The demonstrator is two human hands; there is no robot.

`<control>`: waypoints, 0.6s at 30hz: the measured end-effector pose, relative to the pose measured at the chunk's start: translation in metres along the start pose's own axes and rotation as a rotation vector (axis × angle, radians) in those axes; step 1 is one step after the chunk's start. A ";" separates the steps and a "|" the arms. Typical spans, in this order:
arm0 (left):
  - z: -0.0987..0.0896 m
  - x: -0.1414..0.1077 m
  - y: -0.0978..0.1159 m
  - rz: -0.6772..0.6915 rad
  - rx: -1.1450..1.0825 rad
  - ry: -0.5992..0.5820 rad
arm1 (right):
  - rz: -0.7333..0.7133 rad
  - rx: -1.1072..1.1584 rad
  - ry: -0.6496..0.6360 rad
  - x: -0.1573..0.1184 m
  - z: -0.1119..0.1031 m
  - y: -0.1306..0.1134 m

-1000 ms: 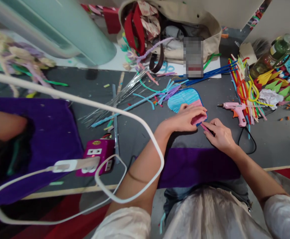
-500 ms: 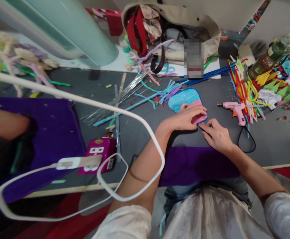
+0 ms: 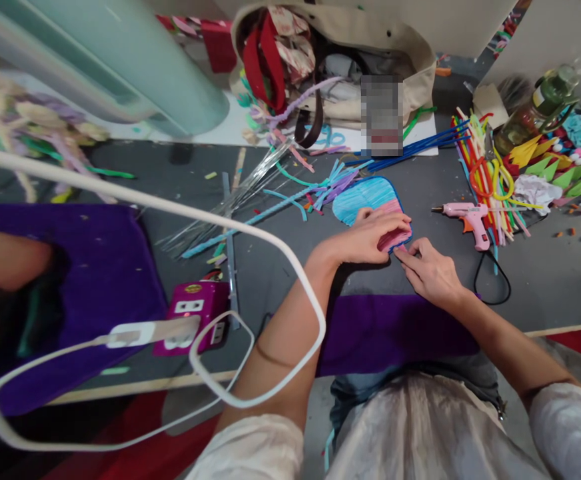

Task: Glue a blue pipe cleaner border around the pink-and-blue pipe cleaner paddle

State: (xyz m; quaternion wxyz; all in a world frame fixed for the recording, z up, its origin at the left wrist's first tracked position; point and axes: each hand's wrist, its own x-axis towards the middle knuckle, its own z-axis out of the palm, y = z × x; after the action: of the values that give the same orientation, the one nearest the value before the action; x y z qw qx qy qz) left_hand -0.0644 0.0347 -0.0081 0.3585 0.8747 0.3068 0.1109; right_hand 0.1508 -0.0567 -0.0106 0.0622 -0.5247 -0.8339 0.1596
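A flat panel (image 3: 363, 197) of blue and pink pipe cleaners, with rounded corners and a dark blue rim, lies on the grey table. My left hand (image 3: 358, 241) is closed over its pink part, fingers curved around the far right edge and thumb tucked in on top. At the panel's near right corner, my right hand (image 3: 434, 272) pinches a short pink pipe cleaner end (image 3: 400, 249) between thumb and forefinger. Most of the pink area is hidden under my left hand. To the right, a pink glue gun (image 3: 473, 219) lies on its side.
Coloured pipe cleaners (image 3: 490, 180) are bundled behind the glue gun, near a glass bottle (image 3: 540, 110). A canvas bag (image 3: 415, 60) stands at the back. A white cable (image 3: 290, 257) loops across my left forearm from a purple power socket (image 3: 189, 310). Another person's arm (image 3: 8, 260) shows far left.
My right fingertips have shifted slightly at the panel's corner, and more of the pink end shows between them. My left hand keeps its hold. The view has moved a little.
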 end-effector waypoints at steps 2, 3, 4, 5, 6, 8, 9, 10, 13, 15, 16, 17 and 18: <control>0.000 0.000 0.000 -0.006 -0.006 0.002 | -0.010 0.011 0.014 0.000 0.001 0.002; 0.000 0.000 0.001 -0.010 -0.008 0.002 | -0.015 0.019 0.026 0.000 0.001 0.003; -0.001 0.000 0.002 -0.013 -0.008 0.002 | -0.021 0.028 0.041 -0.001 0.002 0.004; -0.001 0.000 0.002 -0.017 -0.008 0.002 | -0.027 0.038 0.057 -0.001 0.003 0.005; -0.001 0.000 0.003 -0.020 -0.007 0.001 | -0.034 0.047 0.071 -0.001 0.003 0.006; -0.001 0.001 0.004 -0.025 -0.006 0.000 | -0.047 0.061 0.092 -0.002 0.004 0.007; -0.001 0.001 0.005 -0.026 -0.006 0.000 | -0.054 0.066 0.098 -0.002 0.005 0.007; -0.001 0.001 0.005 -0.027 -0.007 0.000 | -0.060 0.067 0.100 -0.002 0.005 0.007; -0.001 0.001 0.004 -0.029 -0.003 0.004 | -0.065 0.054 0.082 -0.002 0.004 0.005; -0.001 0.001 0.004 -0.027 0.002 0.004 | -0.058 0.035 0.055 -0.002 0.003 0.004; -0.001 0.001 0.004 -0.025 0.003 0.002 | -0.053 0.026 0.041 -0.001 0.002 0.003; -0.001 0.001 0.004 -0.022 0.003 -0.001 | -0.050 0.018 0.030 -0.001 0.001 0.002; -0.001 0.002 0.004 -0.022 0.003 -0.003 | -0.047 0.011 0.020 -0.001 0.001 0.001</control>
State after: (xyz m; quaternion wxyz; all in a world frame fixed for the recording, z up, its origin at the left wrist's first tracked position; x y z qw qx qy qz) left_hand -0.0618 0.0341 -0.0051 0.3590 0.8720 0.3159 0.1050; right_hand 0.1518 -0.0573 -0.0119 0.0772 -0.5064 -0.8443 0.1576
